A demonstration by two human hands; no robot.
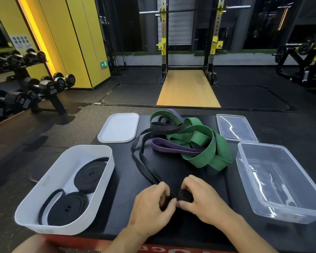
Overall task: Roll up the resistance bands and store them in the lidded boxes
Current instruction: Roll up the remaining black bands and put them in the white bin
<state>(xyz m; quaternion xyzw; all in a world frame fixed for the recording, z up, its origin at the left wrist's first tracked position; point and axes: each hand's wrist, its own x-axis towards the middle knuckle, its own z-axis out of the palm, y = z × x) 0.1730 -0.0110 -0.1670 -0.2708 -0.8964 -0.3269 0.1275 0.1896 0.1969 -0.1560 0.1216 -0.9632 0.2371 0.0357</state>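
Note:
A long black resistance band [144,165] trails from the pile toward me across the black platform [124,179]. Its near end is a small tight roll [185,195] that my right hand [202,201] pinches. My left hand [151,201] grips the band just beside the roll. The white box [109,156] at the left holds two rolled black bands [89,176]. A tangle of green bands [199,141] and a purple band [171,147] lies at the back centre. The clear box [281,181] at the right holds nothing.
The white lid [119,127] lies at the back left and the clear lid [235,127] at the back right. A red edge [153,247] runs along the platform's near side. A dumbbell rack [35,88] stands far left and a squat rack [190,52] beyond.

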